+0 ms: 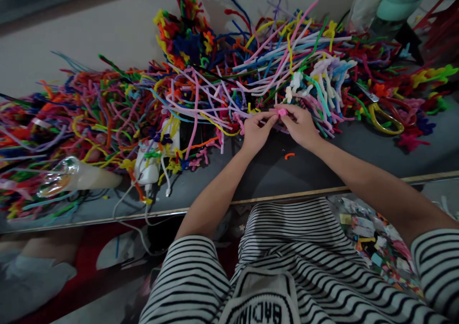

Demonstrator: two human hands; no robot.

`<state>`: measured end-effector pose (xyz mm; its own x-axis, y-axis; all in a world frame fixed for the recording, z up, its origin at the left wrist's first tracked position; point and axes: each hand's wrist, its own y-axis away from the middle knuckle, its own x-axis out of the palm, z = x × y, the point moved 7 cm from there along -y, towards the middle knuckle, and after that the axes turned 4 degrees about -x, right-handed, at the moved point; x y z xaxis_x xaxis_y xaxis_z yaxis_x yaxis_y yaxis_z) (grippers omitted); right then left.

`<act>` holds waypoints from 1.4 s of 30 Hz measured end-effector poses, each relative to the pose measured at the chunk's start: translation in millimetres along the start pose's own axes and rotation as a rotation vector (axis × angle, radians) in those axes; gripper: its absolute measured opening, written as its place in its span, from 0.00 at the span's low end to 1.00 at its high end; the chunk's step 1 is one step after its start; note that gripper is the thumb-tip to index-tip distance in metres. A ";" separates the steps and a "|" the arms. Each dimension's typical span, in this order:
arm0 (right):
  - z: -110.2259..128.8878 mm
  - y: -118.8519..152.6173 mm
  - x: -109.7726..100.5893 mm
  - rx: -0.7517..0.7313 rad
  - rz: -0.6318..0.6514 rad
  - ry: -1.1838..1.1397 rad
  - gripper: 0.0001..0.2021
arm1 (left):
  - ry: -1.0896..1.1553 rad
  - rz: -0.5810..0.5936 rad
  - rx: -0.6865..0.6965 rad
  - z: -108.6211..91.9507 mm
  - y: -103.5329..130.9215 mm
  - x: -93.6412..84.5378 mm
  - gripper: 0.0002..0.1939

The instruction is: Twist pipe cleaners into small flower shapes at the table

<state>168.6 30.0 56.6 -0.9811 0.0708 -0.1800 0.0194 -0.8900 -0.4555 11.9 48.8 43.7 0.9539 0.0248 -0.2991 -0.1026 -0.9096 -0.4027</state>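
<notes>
As a gray table (pixel 272 171), cut off at both sides, bears a heap of pipe cleaners (pixel 218 97), the left hand (pixel 256 132) and right hand (pixel 301 127) pinch a pink piece (pixel 282 112) between them by the heap's near edge, partly covered, its direction and long axis unclear.

Sm. bright pink fuzzy pc (pixel 283 112), bunched up, pinched btwn L hand (pixel 257 131) & R hand (pixel 300 126)
</notes>
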 end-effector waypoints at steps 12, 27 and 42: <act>7.1 -1.2 -11.1 -0.029 -0.123 0.094 0.16 | -0.020 -0.107 -0.007 -11.6 5.6 -6.6 0.17; -7.5 1.6 1.1 -0.017 -0.065 0.040 0.14 | -0.220 -0.100 0.204 -30.6 11.2 -4.7 0.14; 7.6 4.3 -2.2 -0.166 -0.084 0.306 0.06 | -0.334 -0.156 0.160 -28.9 11.0 -8.0 0.13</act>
<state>169.3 22.6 61.7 -0.8781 0.2941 -0.3773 -0.0029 -0.7920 -0.6106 11.3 26.6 66.6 0.8200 0.3151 -0.4778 -0.0312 -0.8089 -0.5871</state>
